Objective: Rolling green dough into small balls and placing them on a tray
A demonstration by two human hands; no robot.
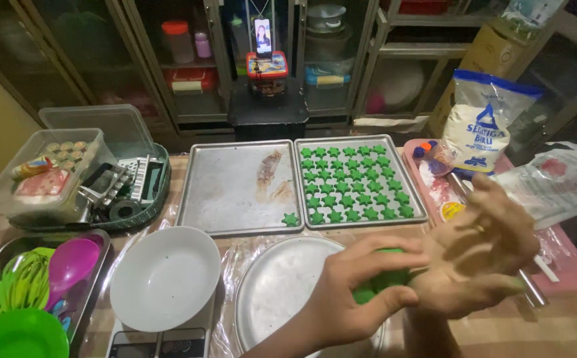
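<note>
Left hand (348, 298): mine, at about 6 o'clock in the head view, fingers curled part-way round a lump of green dough (380, 282) — thumb below it, fingertips over the top.
Right hand (477, 255): mine, at about 4 o'clock, palm turned up and blurred; fingers spread loosely, heel of the palm against the same dough.
Grip: the dough sits pressed between my two hands — neither is closed into a fist; only a strip of green shows between them.
Green dough: held above the table, over the right edge of the round metal plate (278, 288).
Round metal plate: at 6 o'clock, on clear plastic sheeting, just right of the white bowl (164, 277).
White bowl: stands on a kitchen scale (159, 343) at 7 o'clock.
Right baking tray (359, 180): at 12 o'clock from my hands, filled with rows of green star shapes (355, 182).
Left baking tray (235, 189): touching the right one, nearly bare, one green star (291, 219) at its lower right corner.
Flour bag (484, 126): at 2 o'clock, upright, on a pink tray (570, 275).
Metal tray with green and pink plastic tools (37, 278): at 8 o'clock.
</note>
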